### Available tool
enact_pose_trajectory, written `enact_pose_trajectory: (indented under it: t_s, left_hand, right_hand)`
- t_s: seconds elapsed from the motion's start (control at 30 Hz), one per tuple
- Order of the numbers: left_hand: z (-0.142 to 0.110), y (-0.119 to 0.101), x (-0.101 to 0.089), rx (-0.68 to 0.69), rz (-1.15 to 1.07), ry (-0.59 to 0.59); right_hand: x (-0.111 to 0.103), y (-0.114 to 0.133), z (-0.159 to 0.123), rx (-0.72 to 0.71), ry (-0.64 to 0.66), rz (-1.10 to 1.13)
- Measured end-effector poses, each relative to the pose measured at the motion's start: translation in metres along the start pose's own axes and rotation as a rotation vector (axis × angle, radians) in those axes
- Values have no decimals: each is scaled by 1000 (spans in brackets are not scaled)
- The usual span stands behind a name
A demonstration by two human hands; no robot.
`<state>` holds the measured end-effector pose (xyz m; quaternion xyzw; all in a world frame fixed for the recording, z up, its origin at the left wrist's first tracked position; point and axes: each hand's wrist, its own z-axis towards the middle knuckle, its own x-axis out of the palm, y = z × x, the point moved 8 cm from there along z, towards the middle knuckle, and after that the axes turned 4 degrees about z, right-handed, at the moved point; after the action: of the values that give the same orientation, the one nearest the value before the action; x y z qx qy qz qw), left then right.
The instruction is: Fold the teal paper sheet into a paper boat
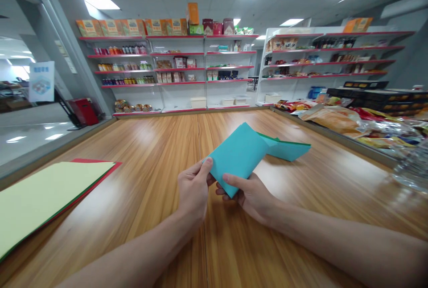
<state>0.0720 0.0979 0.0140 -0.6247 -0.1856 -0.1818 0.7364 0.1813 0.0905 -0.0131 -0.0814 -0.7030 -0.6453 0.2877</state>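
Note:
A folded sheet of light blue paper is held tilted above the table, between both hands. My left hand pinches its left corner, thumb on top. My right hand grips the lower corner, its thumb lying on the upper face and the fingers beneath. Just behind it rests another folded piece of blue and green paper, partly hidden by the held sheet. On the left of the table lies a stack of paper sheets, pale yellow on top with green and red edges showing underneath.
The wooden table has a raised edge. Beyond its right side are packaged snacks and black boxes; a clear plastic object stands at the right. Stocked shelves line the back. A sign stands at left.

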Motion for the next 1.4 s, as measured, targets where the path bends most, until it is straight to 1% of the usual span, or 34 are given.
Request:
enact_pose_trajectory:
  t_s: [0.13,0.37,0.53,0.63,0.8,0.97,1.07,1.27,1.4]
  left_hand:
    - [-1,0,2,-9,-19,28]
    - [0,-7,3,73,53,71]
    - [-2,-8,4,51,59,86]
    - [-2,-7,2,44,41,61]
    - [0,0,-7,-3,29,-39]
    - [1,2,-10,-27,40,-77]
    - [2,1,-10,-37,28,-87]
    - [3,-5,-6,-50,-12,-66]
    - [2,-5,-5,-51,-12,-58]
  right_hand:
    - [-1,0,0,9,0,-5]
    - [0,2,1,-20,12,-12]
    - [0,3,0,-22,18,-15]
    - [1,4,0,-22,18,-12]
    - [2,0,2,27,17,-27]
    - [4,-2,0,61,16,-20]
    - [6,-2,-1,65,25,-6]
    - [8,3,0,38,71,-10]
    - [8,2,-1,50,101,7]
